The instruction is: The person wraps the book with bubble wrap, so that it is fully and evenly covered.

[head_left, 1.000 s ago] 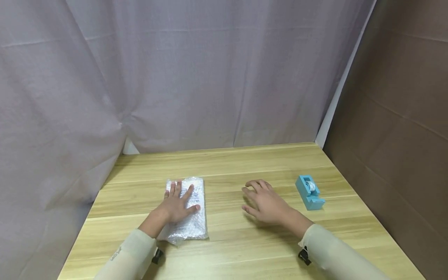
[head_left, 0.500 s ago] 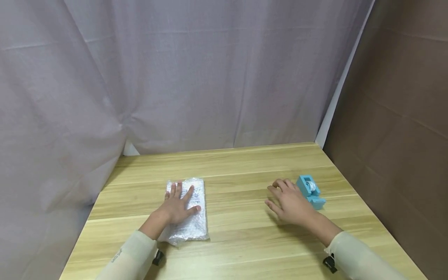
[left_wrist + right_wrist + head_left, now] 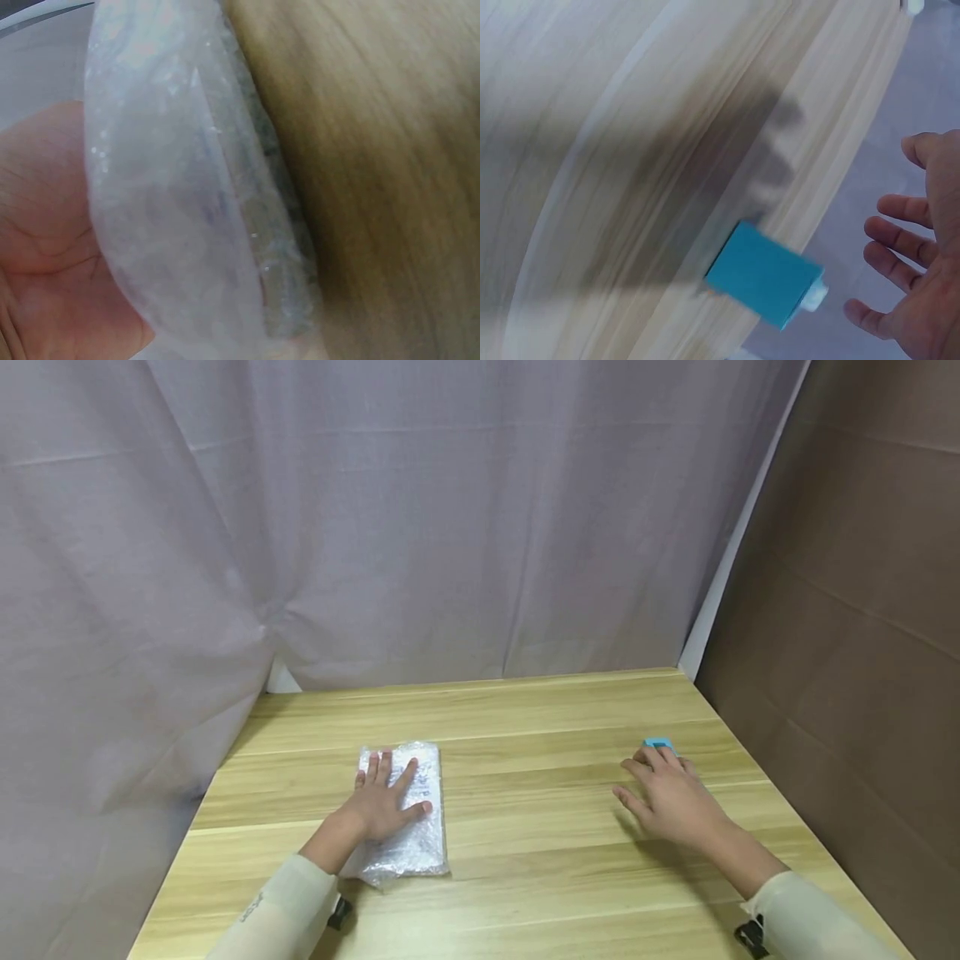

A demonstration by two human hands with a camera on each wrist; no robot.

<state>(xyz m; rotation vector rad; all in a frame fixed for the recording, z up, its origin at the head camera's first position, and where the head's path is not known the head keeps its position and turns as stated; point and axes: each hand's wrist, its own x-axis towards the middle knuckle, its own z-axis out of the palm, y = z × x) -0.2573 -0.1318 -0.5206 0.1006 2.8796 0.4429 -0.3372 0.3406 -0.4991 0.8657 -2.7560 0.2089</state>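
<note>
My left hand (image 3: 377, 810) lies flat with spread fingers on a flat, bubble-wrapped package (image 3: 423, 839) at the left of the table. In the left wrist view the crinkled clear wrap (image 3: 165, 187) covers the item, and part of the palm (image 3: 45, 232) shows beside it. My right hand (image 3: 671, 797) hovers over the blue tape dispenser (image 3: 660, 743), hiding most of it in the head view. In the right wrist view the dispenser (image 3: 765, 274) stands on the wood, and the hand (image 3: 922, 255) is apart from it, fingers loosely spread and holding nothing.
The wood-grain table (image 3: 525, 860) carries both items. A grey curtain (image 3: 450, 527) hangs behind its back edge and down the left side. A brown panel (image 3: 847, 610) borders the right side.
My right hand has moved right across the table, from the middle to over the tape dispenser, which it now largely covers. The left hand and the package have stayed in place.
</note>
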